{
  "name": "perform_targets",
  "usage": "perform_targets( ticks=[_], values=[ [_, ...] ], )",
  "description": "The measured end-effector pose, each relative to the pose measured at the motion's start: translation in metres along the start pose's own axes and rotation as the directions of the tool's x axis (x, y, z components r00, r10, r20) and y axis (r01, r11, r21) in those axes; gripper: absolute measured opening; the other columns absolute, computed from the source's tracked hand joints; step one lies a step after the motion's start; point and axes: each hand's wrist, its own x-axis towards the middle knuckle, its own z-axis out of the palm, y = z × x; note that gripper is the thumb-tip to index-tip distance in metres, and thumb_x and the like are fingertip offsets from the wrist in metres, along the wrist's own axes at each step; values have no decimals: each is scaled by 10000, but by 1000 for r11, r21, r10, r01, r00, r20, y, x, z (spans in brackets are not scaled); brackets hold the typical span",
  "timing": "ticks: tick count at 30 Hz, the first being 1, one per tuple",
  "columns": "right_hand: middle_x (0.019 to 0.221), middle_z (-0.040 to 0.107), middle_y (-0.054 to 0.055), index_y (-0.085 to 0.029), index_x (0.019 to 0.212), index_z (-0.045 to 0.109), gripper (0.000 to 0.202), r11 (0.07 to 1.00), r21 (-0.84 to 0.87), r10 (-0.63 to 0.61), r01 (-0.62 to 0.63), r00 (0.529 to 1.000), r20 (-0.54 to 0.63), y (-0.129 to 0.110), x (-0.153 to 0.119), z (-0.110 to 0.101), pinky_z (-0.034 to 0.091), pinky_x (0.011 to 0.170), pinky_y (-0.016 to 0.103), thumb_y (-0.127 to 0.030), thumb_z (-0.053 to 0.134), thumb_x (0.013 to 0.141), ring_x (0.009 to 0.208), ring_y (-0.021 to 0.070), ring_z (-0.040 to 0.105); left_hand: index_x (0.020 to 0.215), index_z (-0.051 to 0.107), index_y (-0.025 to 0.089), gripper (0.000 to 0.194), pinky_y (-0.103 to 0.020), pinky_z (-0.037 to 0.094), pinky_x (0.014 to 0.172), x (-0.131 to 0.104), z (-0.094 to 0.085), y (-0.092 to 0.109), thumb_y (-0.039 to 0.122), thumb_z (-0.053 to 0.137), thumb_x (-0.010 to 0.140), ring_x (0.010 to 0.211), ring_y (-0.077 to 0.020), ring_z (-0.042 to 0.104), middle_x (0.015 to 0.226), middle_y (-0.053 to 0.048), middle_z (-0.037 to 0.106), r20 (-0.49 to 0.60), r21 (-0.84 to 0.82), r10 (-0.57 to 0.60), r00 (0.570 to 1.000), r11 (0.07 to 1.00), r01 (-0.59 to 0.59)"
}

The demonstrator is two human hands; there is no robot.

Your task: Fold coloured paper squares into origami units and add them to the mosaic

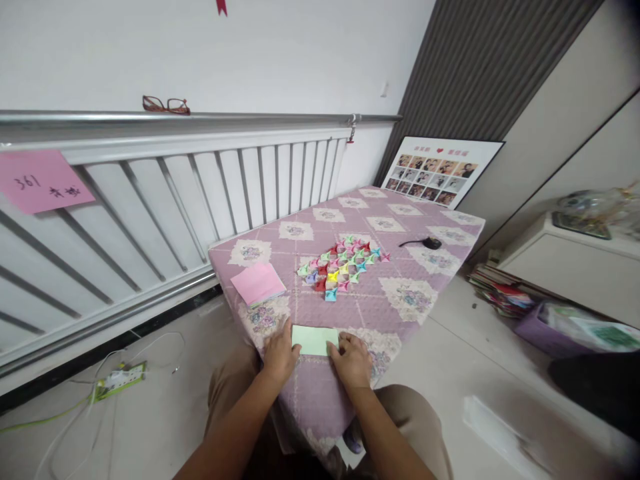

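Note:
A pale green sheet of paper (315,341), a wide rectangle, lies at the near part of the cloth-covered table (320,393). At its left edge, my left hand (281,353) holds the sheet, thumb at the lower corner and index finger along the side. My right hand (353,360) grips the right end, its thumb on the paper and its fingers curled. Beyond the sheet stand several small folded paper pieces (333,277) in rows of many colours. Left of them is a stack of square paper (259,283), pink on top.
A black object with a thin cord (431,243) lies on the table's right side. A white radiator (280,180) runs along the left, with glasses (167,105) on the pipe above. A framed photo board (440,170) leans at the back. A power strip (120,380) is on the floor.

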Motion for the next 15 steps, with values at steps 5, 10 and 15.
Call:
perform_targets(
  ticks=[5, 10, 15],
  values=[
    [1148, 608, 23, -225, 653, 622, 300, 1000, 2, 4, -4, 1000, 1, 0, 0, 0, 350, 858, 379, -451, 529, 827, 1086, 238, 474, 1449, 276, 195, 682, -411, 285, 1046, -5, 5, 1, 217, 546, 823, 1282, -286, 399, 1394, -143, 455, -103, 61, 36, 994, 998, -30],
    [1130, 608, 29, -220, 637, 612, 298, 1000, 0, 9, -9, 1000, -4, -1, 1, 1, 348, 849, 379, -450, 545, 815, 1069, 240, 474, 1256, 543, 306, 432, -472, 192, 1100, -10, 7, -3, 137, 439, 872, 1369, -266, 254, 1478, -20, 369, 3, 103, 314, 949, 944, -313],
    [1138, 609, 26, -223, 632, 607, 299, 1000, 2, -9, 9, 1000, -16, -1, -1, 1, 345, 850, 378, -447, 542, 819, 1065, 238, 474, 1245, 552, 319, 394, -516, 148, 1109, -11, 9, -8, 174, 409, 908, 1354, -249, 290, 1426, -2, 456, 133, 76, 387, 912, 914, -399]
  ],
)
